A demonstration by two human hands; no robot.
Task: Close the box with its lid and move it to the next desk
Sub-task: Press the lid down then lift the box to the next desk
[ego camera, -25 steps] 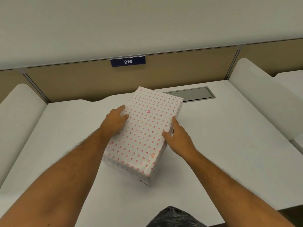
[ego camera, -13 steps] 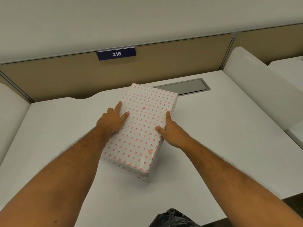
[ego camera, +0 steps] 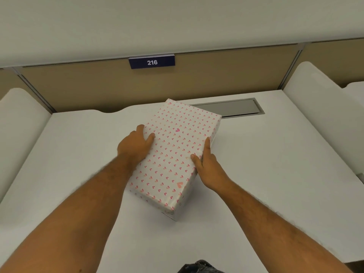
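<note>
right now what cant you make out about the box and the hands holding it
- Head view: the box contents, hidden by its heart-print lid.
- Left hand fingers on the box's far side, hidden by the hand itself.
- Right hand fingertips, curled behind the box edge.
- Dark object, cut off by the bottom edge.

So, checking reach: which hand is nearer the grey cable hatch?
Right. The right hand grips the box's hatch-side edge; the left hand holds the far side from the hatch.

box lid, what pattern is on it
Small pink hearts on white, over the whole lid, clearest in the head view.
</note>
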